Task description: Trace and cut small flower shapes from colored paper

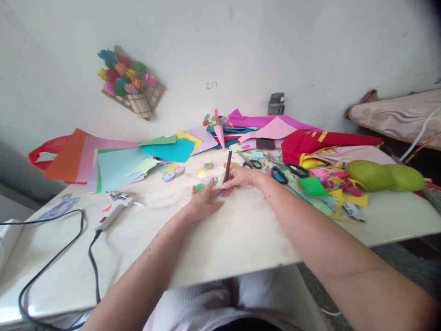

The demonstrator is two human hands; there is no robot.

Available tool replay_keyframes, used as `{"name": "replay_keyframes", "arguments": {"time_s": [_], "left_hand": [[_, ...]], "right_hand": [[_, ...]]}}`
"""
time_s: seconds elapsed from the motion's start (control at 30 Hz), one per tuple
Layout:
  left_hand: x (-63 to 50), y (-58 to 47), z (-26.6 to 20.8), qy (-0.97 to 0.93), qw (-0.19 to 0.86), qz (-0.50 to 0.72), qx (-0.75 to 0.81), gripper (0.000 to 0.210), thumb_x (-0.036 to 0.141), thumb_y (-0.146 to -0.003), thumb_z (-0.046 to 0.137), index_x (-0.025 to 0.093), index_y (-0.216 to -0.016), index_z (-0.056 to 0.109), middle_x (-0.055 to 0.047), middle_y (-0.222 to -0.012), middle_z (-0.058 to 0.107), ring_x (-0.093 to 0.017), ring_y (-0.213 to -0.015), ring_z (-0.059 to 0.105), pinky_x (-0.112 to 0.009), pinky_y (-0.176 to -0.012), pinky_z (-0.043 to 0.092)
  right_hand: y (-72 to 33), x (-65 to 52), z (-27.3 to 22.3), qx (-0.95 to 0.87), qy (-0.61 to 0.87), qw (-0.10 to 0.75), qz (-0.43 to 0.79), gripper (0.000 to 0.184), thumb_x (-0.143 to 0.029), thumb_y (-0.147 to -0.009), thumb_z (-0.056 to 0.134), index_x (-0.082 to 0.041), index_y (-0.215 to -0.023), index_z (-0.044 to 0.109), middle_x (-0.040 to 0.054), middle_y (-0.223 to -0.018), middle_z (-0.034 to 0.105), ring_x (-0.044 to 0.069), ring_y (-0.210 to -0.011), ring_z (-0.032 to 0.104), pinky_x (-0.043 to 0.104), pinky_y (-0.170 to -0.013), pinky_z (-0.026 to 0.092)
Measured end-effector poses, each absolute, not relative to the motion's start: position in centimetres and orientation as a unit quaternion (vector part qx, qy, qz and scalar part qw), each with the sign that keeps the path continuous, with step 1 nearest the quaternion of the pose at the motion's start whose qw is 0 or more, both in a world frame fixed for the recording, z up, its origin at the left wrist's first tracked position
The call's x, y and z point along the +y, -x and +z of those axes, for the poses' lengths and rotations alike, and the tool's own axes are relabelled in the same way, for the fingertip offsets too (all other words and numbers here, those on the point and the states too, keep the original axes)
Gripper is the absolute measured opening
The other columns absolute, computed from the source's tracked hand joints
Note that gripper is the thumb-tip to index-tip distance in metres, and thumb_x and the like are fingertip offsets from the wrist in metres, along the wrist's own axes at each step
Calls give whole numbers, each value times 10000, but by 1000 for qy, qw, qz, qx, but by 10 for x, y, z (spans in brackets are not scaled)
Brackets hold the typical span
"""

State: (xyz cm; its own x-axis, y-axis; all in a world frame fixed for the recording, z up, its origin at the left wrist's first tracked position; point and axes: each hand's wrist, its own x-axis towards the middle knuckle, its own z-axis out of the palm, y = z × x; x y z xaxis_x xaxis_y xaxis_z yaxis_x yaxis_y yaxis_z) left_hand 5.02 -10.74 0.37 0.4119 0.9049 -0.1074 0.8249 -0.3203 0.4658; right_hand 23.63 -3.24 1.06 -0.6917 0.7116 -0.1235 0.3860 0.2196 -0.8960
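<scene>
Pen [228,166], gripped in right hand [238,177], points down at pink paper [225,193] inward from tabletop [241,243] front edge; left hand [201,202] lies spread alongside.

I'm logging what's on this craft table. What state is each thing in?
Black pen: slightly tilted, in the right hand
Right hand: grip closed
Left hand: spread, palm down
Glue gun: lying on its side
Blue-handled scissors: handles apart
Black-handled scissors: lying down, opening unclear
Phone: lying flat, screen dark
Red fabric: loosely bunched
Wall ornament: hung tilted
</scene>
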Motion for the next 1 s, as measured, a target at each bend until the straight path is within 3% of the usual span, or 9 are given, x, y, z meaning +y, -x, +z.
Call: {"name": "replay_keyframes", "arguments": {"time_s": [0.67,0.83,1.0], "left_hand": [[-105,-49,-2,-811,221,108,531,777,372,-775,461,247,-1407,27,-41,-1290,495,-231,-1315,251,-569,-1003,-146],[-108,-53,-4,-811,191,166,527,682,339,-747,517,300,-1364,228,-9,-1225,559,-238,-1280,322,-593,-1011,-107],[-101,-52,-3,-770,151,304,541,441,315,-759,520,281,-1198,499,-19,-1146,618,-238,-1171,452,-555,-1054,55]], "right_hand": [[-238,-32,11,-772,353,152,506,295,-386,-638,674,-117,-759,685,28,-657,661,71,-548,525,170,-492,380],[-241,-31,10,-751,334,187,538,289,-382,-635,675,-104,-714,658,8,-574,614,65,-494,493,189,-496,393],[-244,-28,6,-731,312,211,569,281,-374,-641,678,-111,-735,646,-1,-568,600,75,-512,525,184,-477,398]]}}
